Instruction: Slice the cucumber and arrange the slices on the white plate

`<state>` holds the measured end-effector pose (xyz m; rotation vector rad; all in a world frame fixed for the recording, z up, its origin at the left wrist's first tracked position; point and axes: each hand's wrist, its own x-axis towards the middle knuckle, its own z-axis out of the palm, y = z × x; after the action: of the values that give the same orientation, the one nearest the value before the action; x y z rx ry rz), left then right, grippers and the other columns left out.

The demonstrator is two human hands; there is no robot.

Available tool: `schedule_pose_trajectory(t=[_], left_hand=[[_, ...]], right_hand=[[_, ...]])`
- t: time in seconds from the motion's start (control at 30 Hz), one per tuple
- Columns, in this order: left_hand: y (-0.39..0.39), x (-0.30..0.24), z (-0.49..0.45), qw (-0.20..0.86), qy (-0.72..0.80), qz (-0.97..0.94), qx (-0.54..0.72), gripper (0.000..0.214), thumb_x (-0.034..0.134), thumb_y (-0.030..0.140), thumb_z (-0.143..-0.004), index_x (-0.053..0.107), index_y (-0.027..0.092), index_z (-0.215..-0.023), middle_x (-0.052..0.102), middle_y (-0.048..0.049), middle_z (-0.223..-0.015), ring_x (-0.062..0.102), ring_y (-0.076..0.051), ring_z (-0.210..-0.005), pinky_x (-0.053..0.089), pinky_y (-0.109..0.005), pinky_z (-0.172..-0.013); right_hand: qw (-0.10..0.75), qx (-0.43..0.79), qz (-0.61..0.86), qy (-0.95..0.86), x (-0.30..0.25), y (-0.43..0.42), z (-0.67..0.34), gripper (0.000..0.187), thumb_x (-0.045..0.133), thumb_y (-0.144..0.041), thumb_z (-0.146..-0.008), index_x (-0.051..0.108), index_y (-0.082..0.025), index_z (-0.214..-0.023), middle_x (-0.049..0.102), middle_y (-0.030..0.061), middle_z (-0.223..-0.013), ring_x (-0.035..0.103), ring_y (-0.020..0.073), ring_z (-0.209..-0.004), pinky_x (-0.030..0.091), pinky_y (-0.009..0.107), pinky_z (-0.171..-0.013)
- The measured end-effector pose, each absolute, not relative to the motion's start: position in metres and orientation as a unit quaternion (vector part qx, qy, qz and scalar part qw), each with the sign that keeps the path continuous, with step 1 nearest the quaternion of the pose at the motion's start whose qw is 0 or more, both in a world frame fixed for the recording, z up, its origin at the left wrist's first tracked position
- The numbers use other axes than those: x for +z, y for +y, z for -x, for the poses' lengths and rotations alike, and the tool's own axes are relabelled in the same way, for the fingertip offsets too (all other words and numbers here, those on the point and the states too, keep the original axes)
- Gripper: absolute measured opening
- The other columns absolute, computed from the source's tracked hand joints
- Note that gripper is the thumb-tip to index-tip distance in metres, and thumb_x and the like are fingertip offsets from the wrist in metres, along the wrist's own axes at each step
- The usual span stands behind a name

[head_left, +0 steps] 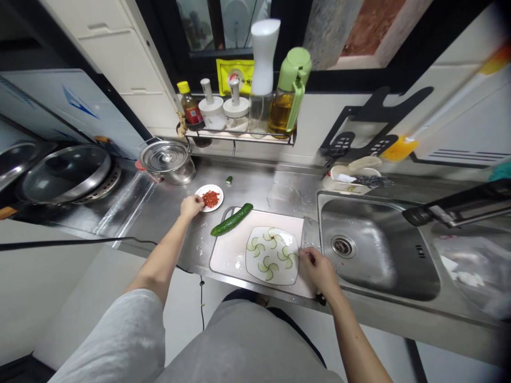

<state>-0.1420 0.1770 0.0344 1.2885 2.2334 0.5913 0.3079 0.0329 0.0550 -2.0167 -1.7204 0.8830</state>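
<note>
My left hand (191,205) reaches to a small white dish (216,190) of chopped red chilli (211,199), its fingers pinched at the dish's left rim. My right hand (316,267) rests with curled fingers on the right edge of a square glass plate (255,270). The plate carries cucumber slices (272,253) laid in pinwheel shapes and sits on a white cutting board (229,255). A whole cucumber (232,219) lies across the board's upper left corner.
A steel sink (371,250) lies right of the board. A lidded pot (167,160) and a wok (66,173) on the stove stand to the left. A rack holds an oil bottle (287,96) and seasoning jars. A cucumber end (229,180) lies on the counter.
</note>
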Motion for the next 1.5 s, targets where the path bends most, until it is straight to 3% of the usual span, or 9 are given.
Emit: schedule_pose_trajectory(t=[0.23, 0.37, 0.47, 0.6, 0.73, 0.87, 1.1, 1.33, 1.5], left_hand=[[0.174, 0.037, 0.128, 0.371, 0.761, -0.385, 0.368, 0.028, 0.068, 0.031, -0.063, 0.068, 0.013, -0.084, 0.071, -0.0059, -0.080, 0.062, -0.014, -0.068, 0.045, -0.024, -0.065], [0.165, 0.057, 0.101, 0.440, 0.707, -0.361, 0.421, 0.036, 0.071, 0.036, -0.065, 0.069, 0.013, -0.092, 0.070, -0.0063, -0.081, 0.056, -0.008, -0.056, 0.039, -0.019, -0.050], [0.146, 0.076, 0.065, 0.632, 0.548, -0.268, 0.479, 0.030, 0.075, 0.026, -0.065, 0.068, 0.014, -0.092, 0.069, -0.0044, -0.079, 0.055, -0.006, -0.056, 0.040, -0.015, -0.048], [0.112, 0.098, 0.012, 0.753, 0.432, -0.215, 0.448, 0.023, 0.074, 0.019, -0.069, 0.067, 0.014, -0.090, 0.067, -0.0025, -0.076, 0.057, -0.005, -0.060, 0.046, -0.015, -0.055], [0.087, 0.110, -0.027, 0.772, 0.432, -0.219, 0.412, 0.023, 0.076, 0.022, -0.069, 0.067, 0.013, -0.089, 0.067, -0.0038, -0.077, 0.057, -0.006, -0.062, 0.045, -0.016, -0.058], [0.072, 0.113, -0.048, 0.773, 0.439, -0.245, 0.387, 0.027, 0.079, 0.027, -0.066, 0.069, 0.012, -0.086, 0.065, -0.0024, -0.073, 0.053, -0.004, -0.059, 0.042, -0.017, -0.058], [0.057, 0.104, -0.061, 0.794, 0.438, -0.251, 0.339, 0.029, 0.082, 0.032, -0.063, 0.069, 0.012, -0.078, 0.063, -0.0010, -0.070, 0.048, -0.003, -0.057, 0.036, -0.018, -0.056], [0.048, 0.096, -0.074, 0.784, 0.470, -0.250, 0.319, 0.032, 0.079, 0.041, -0.064, 0.070, 0.013, -0.077, 0.064, -0.0027, -0.072, 0.048, -0.005, -0.058, 0.035, -0.019, -0.056], [0.039, 0.085, -0.075, 0.735, 0.522, -0.292, 0.319, 0.033, 0.082, 0.035, -0.058, 0.073, 0.015, -0.083, 0.067, -0.0035, -0.075, 0.048, -0.006, -0.059, 0.033, -0.019, -0.055]], right_hand=[[0.177, 0.307, 0.713, -0.605, 0.054, 0.028, -0.312, 0.032, 0.043, -0.044, -0.077, 0.064, -0.021, -0.081, 0.059, 0.0015, -0.057, 0.054, 0.0188, -0.057, 0.037, 0.028, -0.058], [0.208, 0.319, 0.694, -0.611, 0.058, 0.032, -0.306, 0.031, 0.044, -0.045, -0.079, 0.063, -0.020, -0.081, 0.057, 0.0005, -0.058, 0.054, 0.0171, -0.056, 0.037, 0.026, -0.057], [0.245, 0.319, 0.660, -0.635, 0.075, 0.039, -0.290, 0.029, 0.046, -0.043, -0.082, 0.063, -0.020, -0.081, 0.055, -0.0013, -0.058, 0.051, 0.0147, -0.055, 0.036, 0.025, -0.055], [0.305, 0.310, 0.597, -0.674, 0.113, 0.050, -0.257, 0.022, 0.049, -0.037, -0.086, 0.064, -0.020, -0.087, 0.057, -0.0017, -0.063, 0.051, 0.0125, -0.058, 0.038, 0.024, -0.059], [0.344, 0.290, 0.525, -0.722, 0.138, 0.057, -0.229, 0.020, 0.049, -0.031, -0.089, 0.064, -0.021, -0.098, 0.063, 0.0025, -0.083, 0.055, 0.0137, -0.071, 0.042, 0.024, -0.068], [0.332, 0.272, 0.492, -0.758, 0.140, 0.056, -0.222, 0.021, 0.046, -0.029, -0.092, 0.063, -0.022, -0.101, 0.061, 0.0038, -0.089, 0.055, 0.0151, -0.081, 0.042, 0.025, -0.073], [0.327, 0.302, 0.490, -0.750, 0.122, 0.046, -0.234, 0.018, 0.046, -0.028, -0.091, 0.063, -0.021, -0.088, 0.062, 0.0032, -0.085, 0.055, 0.0145, -0.078, 0.042, 0.026, -0.074], [0.378, 0.483, 0.535, -0.582, 0.098, 0.037, -0.247, 0.015, 0.052, -0.033, -0.083, 0.058, -0.020, -0.084, 0.063, -0.0001, -0.074, 0.056, 0.0124, -0.066, 0.044, 0.024, -0.061], [0.307, 0.358, 0.665, -0.579, 0.071, 0.025, -0.291, 0.014, 0.051, -0.030, -0.081, 0.061, -0.020, -0.079, 0.053, -0.0032, -0.061, 0.048, 0.0115, -0.058, 0.037, 0.022, -0.058]])
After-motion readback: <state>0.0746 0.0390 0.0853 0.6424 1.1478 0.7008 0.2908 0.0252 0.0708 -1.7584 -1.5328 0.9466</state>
